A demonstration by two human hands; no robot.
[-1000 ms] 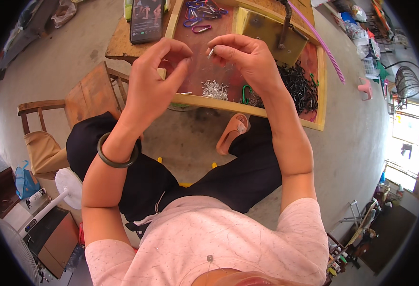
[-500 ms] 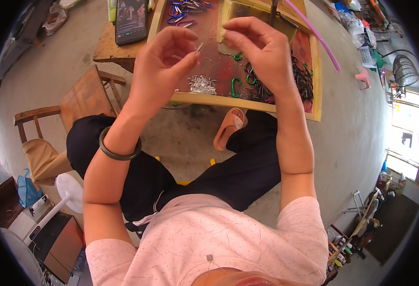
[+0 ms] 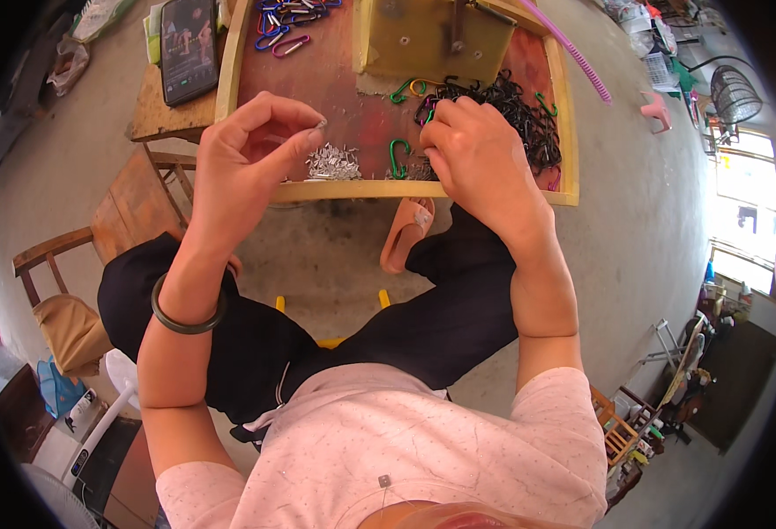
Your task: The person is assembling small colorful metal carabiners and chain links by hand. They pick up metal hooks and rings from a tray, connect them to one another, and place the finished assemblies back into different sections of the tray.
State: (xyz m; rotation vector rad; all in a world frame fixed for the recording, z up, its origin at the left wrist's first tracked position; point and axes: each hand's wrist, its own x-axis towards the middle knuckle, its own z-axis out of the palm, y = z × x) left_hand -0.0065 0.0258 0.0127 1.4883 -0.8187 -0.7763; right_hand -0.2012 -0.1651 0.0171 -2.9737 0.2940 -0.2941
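Observation:
My left hand (image 3: 251, 150) is closed in a pinch, a small silver pin (image 3: 321, 124) at its fingertips. It hovers beside a heap of silver pins (image 3: 333, 164) at the tray's near edge. My right hand (image 3: 481, 154) reaches down to the near side of a pile of black hooks (image 3: 538, 128). Its fingers are curled together, and what they grip is hidden under them. Between the hands lies a green hook (image 3: 398, 160), with another green hook (image 3: 399, 92) farther back. Finished-looking blue and purple carabiners (image 3: 291, 46) sit at the tray's far left.
A wooden-rimmed tray (image 3: 344, 190) holds these parts. At its back stands a yellowish metal block (image 3: 406, 40) with a dark upright rod (image 3: 458, 26). A phone (image 3: 189, 53) lies on a wooden stool to the left. A purple coiled hose (image 3: 573, 53) hangs at the right.
My right hand has come down from near the metal block to the hook pile. My left hand has drawn back left and lower, still pinching the pin. The whole view has shifted slightly.

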